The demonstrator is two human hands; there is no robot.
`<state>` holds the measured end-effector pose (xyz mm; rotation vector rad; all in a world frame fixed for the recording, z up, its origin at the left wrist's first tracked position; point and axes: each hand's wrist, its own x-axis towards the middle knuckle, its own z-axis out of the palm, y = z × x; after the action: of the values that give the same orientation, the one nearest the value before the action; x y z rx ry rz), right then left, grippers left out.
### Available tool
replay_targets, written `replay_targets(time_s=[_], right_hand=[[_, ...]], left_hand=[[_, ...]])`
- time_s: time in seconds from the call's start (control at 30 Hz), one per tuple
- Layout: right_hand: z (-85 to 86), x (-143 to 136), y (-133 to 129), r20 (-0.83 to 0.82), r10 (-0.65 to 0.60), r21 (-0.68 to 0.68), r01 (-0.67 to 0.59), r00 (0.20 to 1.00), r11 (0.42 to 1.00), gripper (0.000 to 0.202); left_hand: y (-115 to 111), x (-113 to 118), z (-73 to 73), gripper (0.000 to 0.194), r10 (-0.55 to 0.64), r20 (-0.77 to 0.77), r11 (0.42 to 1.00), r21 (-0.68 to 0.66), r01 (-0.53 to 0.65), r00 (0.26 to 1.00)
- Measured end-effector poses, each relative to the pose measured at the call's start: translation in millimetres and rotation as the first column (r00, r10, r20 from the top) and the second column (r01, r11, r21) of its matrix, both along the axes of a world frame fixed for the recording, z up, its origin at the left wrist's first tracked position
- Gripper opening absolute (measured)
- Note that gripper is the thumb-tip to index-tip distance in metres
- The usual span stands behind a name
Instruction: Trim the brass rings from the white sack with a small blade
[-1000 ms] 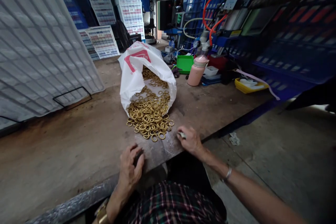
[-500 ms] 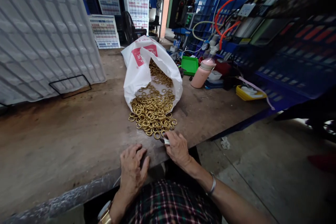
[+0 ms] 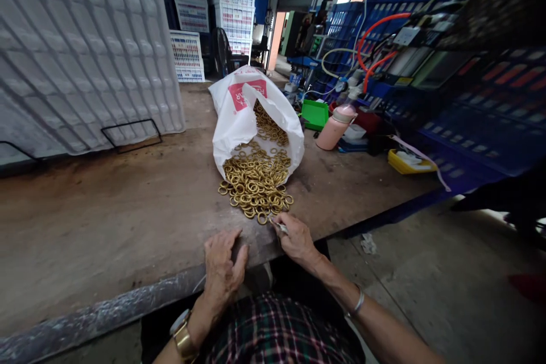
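Observation:
A pile of brass-coloured rings [image 3: 256, 182] spills from the mouth of a white plastic sack [image 3: 230, 131] onto the table. My right hand [image 3: 295, 238] is closed around a small, slim, pale tool [image 3: 281, 228], its kind unclear. The tool's thin tip points at the rings along the pile's near edge, close to a single ring [image 3: 261, 218]. Whether it touches that ring I cannot tell. My left hand [image 3: 224, 259] rests on the table's near edge with the thumb apart from the fingers, and nothing shows in it.
Wrapped pale stacked material [image 3: 85, 57] stands at the left, a black wire frame [image 3: 132, 135] at its foot. Right of the sack are a green tray [image 3: 314, 115], a pink bottle [image 3: 335, 128] and a yellow tray [image 3: 409, 162]. Blue crates [image 3: 478, 125] line the right side.
The view has shifted, so the scene sits further right. The tool has turned in my right hand, its tip near the closest ring. My left fingers have shifted slightly.

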<state>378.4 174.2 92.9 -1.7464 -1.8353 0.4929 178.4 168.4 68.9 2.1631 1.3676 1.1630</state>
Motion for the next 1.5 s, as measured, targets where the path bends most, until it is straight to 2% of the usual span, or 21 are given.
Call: replay_targets(time_s=[0.1,0.2,0.27,0.33,0.43,0.6,0.77,0.83,0.9,1.03,1.1,1.3,1.5], right_hand=[[14.8,-8.2,-2.7,-0.335,0.081,-0.074,-0.112,0.939,0.991,0.023],[24.2,-20.9,-4.6,-0.557,0.125,-0.127,-0.233,0.821,0.964,0.029],[26.0,-28.4,-5.1,-0.661,0.134,-0.169,-0.322,0.738,0.932,0.03],[25.7,-34.3,-5.1,-0.719,0.129,-0.203,-0.385,0.683,0.9,0.031],[24.0,-40.8,-4.1,-0.732,0.086,-0.244,-0.378,0.676,0.893,0.027],[18.7,-50.5,0.8,-0.706,0.028,-0.211,-0.248,0.708,0.945,0.025],[15.7,-57.6,6.6,-0.631,0.014,-0.208,-0.186,0.775,0.96,0.024],[16.8,-59.1,8.2,-0.599,0.013,-0.221,-0.181,0.801,0.958,0.023],[18.6,-60.1,9.4,-0.584,0.038,-0.207,-0.195,0.811,0.959,0.022],[19.9,-61.5,12.0,-0.583,0.066,-0.2,-0.223,0.809,0.954,0.019],[19.0,-62.4,13.7,-0.584,0.063,-0.21,-0.225,0.809,0.951,0.019],[16.0,-64.5,16.9,-0.605,0.087,-0.178,-0.241,0.791,0.954,0.02],[15.6,-63.4,17.2,-0.602,0.107,-0.14,-0.236,0.791,0.962,0.023]], left_hand=[[0.3,4.8,9.8,0.038,0.019,0.262,0.969,-0.244,0.047,0.965],[0.4,11.6,25.4,0.042,0.06,0.504,0.827,-0.508,0.24,0.862],[1.0,14.4,33.5,0.039,0.062,0.575,0.756,-0.561,0.339,0.816],[1.6,14.3,37.7,0.034,0.073,0.603,0.745,-0.562,0.359,0.794],[1.3,10.9,38.5,0.028,0.121,0.612,0.762,-0.562,0.322,0.782],[-2.1,7.2,35.9,0.024,0.176,0.568,0.779,-0.58,0.239,0.804],[-3.9,6.0,26.4,0.019,0.107,0.447,0.86,-0.49,0.144,0.888],[-4.0,5.5,24.1,0.018,0.086,0.414,0.873,-0.469,0.131,0.906],[-3.9,5.3,25.4,0.021,0.105,0.439,0.837,-0.524,0.159,0.892],[-2.4,4.3,36.7,0.031,0.155,0.521,0.692,-0.664,0.284,0.84],[-1.1,2.4,42.4,0.033,0.144,0.54,0.651,-0.682,0.332,0.829],[2.1,-3.3,48.9,0.03,0.126,0.581,0.591,-0.695,0.41,0.804],[3.0,-3.4,45.6,0.029,0.133,0.619,0.576,-0.684,0.448,0.774]])
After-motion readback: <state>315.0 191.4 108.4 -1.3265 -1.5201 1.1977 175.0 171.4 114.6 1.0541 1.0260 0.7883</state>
